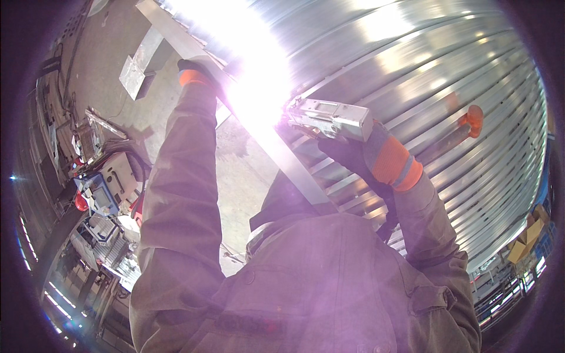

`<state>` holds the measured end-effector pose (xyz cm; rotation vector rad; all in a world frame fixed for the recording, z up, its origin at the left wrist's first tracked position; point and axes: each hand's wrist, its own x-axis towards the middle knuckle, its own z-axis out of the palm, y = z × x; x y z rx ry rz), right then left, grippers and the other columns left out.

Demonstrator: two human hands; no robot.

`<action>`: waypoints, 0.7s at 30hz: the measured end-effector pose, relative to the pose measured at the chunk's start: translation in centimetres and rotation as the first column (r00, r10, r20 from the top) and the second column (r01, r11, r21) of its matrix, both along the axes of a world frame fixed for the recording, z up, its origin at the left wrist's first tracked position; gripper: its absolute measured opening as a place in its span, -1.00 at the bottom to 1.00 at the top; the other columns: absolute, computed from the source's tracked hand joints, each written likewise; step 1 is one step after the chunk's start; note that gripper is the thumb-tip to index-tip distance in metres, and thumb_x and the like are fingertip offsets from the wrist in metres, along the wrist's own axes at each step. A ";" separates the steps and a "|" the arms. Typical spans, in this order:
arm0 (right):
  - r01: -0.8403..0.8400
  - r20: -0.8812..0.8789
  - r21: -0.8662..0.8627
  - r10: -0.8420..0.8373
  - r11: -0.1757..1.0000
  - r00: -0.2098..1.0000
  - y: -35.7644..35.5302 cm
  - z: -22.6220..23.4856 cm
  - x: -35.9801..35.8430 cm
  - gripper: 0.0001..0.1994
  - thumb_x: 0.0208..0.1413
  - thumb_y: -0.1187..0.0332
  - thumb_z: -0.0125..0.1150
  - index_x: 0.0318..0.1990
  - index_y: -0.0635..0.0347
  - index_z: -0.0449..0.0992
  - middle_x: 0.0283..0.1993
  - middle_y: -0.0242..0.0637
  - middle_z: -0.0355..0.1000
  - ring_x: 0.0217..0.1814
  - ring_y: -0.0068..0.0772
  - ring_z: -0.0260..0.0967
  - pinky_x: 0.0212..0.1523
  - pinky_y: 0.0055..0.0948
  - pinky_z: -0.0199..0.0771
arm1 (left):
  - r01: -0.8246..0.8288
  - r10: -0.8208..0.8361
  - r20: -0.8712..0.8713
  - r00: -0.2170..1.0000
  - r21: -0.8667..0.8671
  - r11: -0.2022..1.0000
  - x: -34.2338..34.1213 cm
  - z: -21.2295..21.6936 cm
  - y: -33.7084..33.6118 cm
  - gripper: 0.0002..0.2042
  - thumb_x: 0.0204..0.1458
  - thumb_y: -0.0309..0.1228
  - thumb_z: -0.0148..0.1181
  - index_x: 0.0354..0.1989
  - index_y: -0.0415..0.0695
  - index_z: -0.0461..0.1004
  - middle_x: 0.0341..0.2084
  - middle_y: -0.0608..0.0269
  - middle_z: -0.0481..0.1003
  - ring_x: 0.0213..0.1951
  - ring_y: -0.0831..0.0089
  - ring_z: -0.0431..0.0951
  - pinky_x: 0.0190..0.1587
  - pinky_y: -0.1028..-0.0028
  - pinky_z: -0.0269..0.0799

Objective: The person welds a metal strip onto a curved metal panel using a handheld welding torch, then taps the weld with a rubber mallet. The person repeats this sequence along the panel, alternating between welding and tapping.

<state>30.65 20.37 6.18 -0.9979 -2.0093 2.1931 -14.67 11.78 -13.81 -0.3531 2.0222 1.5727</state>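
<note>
My right hand [366, 157], in a dark glove with an orange and grey cuff, is closed around a silver handheld welding gun [334, 116]. The gun's tip meets a blinding white arc at the flat edge bar [288, 162] of a large ribbed metal panel [482, 188]. Farther up that bar, my gloved left hand [197, 69] lies against its left side. Metal and glare hide the left fingers. Between my forearms the bar slants from upper left down toward my body.
An orange, knob-ended object [472, 120] rests on the ribbed panel at right. On the floor at upper left stands an angled sheet-metal piece [138, 70]. A blue-fronted machine [100, 194] and cables are at left. An opened cardboard box [528, 238] sits at lower right.
</note>
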 end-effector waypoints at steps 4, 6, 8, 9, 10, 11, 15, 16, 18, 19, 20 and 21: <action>-0.202 0.149 0.175 0.177 0.963 0.973 0.7 1.1 0.1 -0.56 0.33 0.18 0.33 0.28 0.17 0.59 0.01 -0.12 0.68 0.02 -0.25 0.67 0.04 -0.29 0.67 | -0.007 0.006 0.047 0.999 0.013 1.000 -0.6 -0.3 -0.3 -0.52 0.42 -0.07 -0.16 0.14 -0.12 0.61 0.06 0.25 0.66 0.09 0.26 0.64 0.10 0.35 0.49; -0.274 0.211 0.179 0.235 0.945 0.949 1.1 1.6 -0.2 -0.55 0.35 0.21 0.34 0.31 0.20 0.56 0.10 -0.17 0.66 0.09 -0.35 0.63 0.09 -0.35 0.64 | 0.002 -0.004 0.053 0.999 0.026 1.000 -0.9 -0.5 -0.4 -0.51 0.42 -0.07 -0.17 0.15 -0.12 0.61 0.05 0.25 0.67 0.08 0.25 0.64 0.10 0.34 0.49; -0.347 0.288 0.166 0.292 0.923 0.912 1.5 2.0 -0.8 -0.53 0.37 0.23 0.36 0.34 0.23 0.53 0.18 -0.22 0.63 0.16 -0.46 0.58 0.14 -0.41 0.62 | -0.004 0.002 0.050 0.999 0.033 0.999 -0.9 -0.4 -0.2 -0.51 0.42 -0.06 -0.18 0.15 -0.12 0.60 0.04 0.24 0.67 0.08 0.24 0.64 0.11 0.34 0.49; -0.338 0.214 0.240 0.290 0.910 0.933 1.6 2.1 -1.1 -0.53 0.36 0.23 0.36 0.34 0.23 0.52 0.18 -0.21 0.63 0.15 -0.44 0.59 0.14 -0.41 0.62 | -0.009 0.007 0.052 0.999 0.037 0.999 -0.7 -0.2 -0.1 -0.50 0.42 -0.06 -0.18 0.15 -0.12 0.60 0.04 0.24 0.67 0.08 0.24 0.64 0.11 0.33 0.49; -0.328 0.155 0.302 0.294 0.895 0.943 1.6 2.2 -1.6 -0.52 0.36 0.23 0.37 0.34 0.24 0.52 0.18 -0.21 0.64 0.15 -0.42 0.60 0.15 -0.40 0.62 | -0.053 0.053 0.006 0.999 -0.027 0.998 -0.5 0.1 0.0 -0.50 0.43 -0.06 -0.19 0.16 -0.13 0.60 0.03 0.24 0.67 0.08 0.23 0.64 0.11 0.33 0.49; -0.296 0.073 0.365 0.290 0.883 0.954 1.6 2.3 -1.9 -0.52 0.35 0.23 0.38 0.34 0.24 0.52 0.18 -0.20 0.64 0.14 -0.40 0.60 0.15 -0.40 0.62 | -0.021 0.019 0.046 0.999 0.045 0.999 -0.2 0.4 0.2 -0.50 0.43 -0.05 -0.19 0.16 -0.13 0.60 0.03 0.24 0.67 0.08 0.23 0.64 0.11 0.33 0.49; -0.214 0.062 0.171 0.207 0.962 0.976 1.7 3.0 -1.7 -0.52 0.34 0.26 0.40 0.33 0.25 0.53 0.19 -0.15 0.64 0.15 -0.32 0.62 0.17 -0.36 0.62 | 0.055 -0.055 0.053 0.997 0.001 0.999 1.2 1.9 0.1 -0.49 0.42 -0.05 -0.18 0.14 -0.12 0.62 0.02 0.19 0.68 0.07 0.20 0.65 0.11 0.31 0.50; -0.173 0.045 0.058 0.171 0.983 0.984 1.7 3.3 -1.2 -0.52 0.34 0.26 0.41 0.33 0.25 0.53 0.19 -0.13 0.64 0.15 -0.30 0.62 0.17 -0.34 0.63 | 0.103 -0.103 0.062 0.993 0.007 0.995 1.2 2.2 -0.1 -0.50 0.42 -0.04 -0.16 0.12 -0.13 0.63 0.02 0.18 0.68 0.06 0.19 0.65 0.10 0.30 0.50; -0.191 -0.016 0.122 0.194 0.974 0.981 1.9 3.9 0.2 -0.51 0.32 0.28 0.44 0.33 0.25 0.53 0.18 -0.10 0.64 0.14 -0.28 0.62 0.17 -0.31 0.64 | 0.139 -0.147 -0.046 0.988 -0.148 0.979 0.9 2.8 -0.7 -0.51 0.42 -0.03 -0.10 0.09 -0.14 0.65 0.00 0.15 0.68 0.03 0.19 0.66 0.08 0.29 0.51; -0.231 -0.072 0.299 0.263 0.926 0.962 2.1 4.3 1.1 -0.51 0.30 0.31 0.47 0.32 0.25 0.53 0.17 -0.10 0.64 0.14 -0.29 0.62 0.16 -0.30 0.65 | 0.160 -0.184 -0.095 0.978 -0.214 0.963 0.5 3.1 -1.0 -0.51 0.42 -0.02 -0.07 0.07 -0.14 0.66 -0.01 0.14 0.68 0.02 0.19 0.66 0.07 0.29 0.51; -0.159 -0.072 0.215 0.178 0.964 0.981 1.9 4.6 1.8 -0.51 0.27 0.34 0.50 0.30 0.26 0.55 0.13 -0.12 0.65 0.09 -0.32 0.63 0.12 -0.32 0.66 | 0.176 -0.223 -0.143 0.964 -0.283 0.943 0.0 3.6 -1.5 -0.52 0.42 -0.01 -0.04 0.05 -0.15 0.66 -0.02 0.13 0.68 0.00 0.19 0.66 0.05 0.29 0.52; -0.137 -0.111 0.216 0.163 0.967 0.980 1.8 5.0 2.7 -0.51 0.27 0.34 0.50 0.30 0.26 0.55 0.13 -0.13 0.65 0.09 -0.33 0.63 0.11 -0.32 0.67 | 0.185 -0.263 -0.188 0.946 -0.354 0.917 -0.5 4.2 -1.9 -0.52 0.42 0.00 0.00 0.03 -0.16 0.67 -0.03 0.12 0.68 -0.02 0.18 0.66 0.04 0.29 0.52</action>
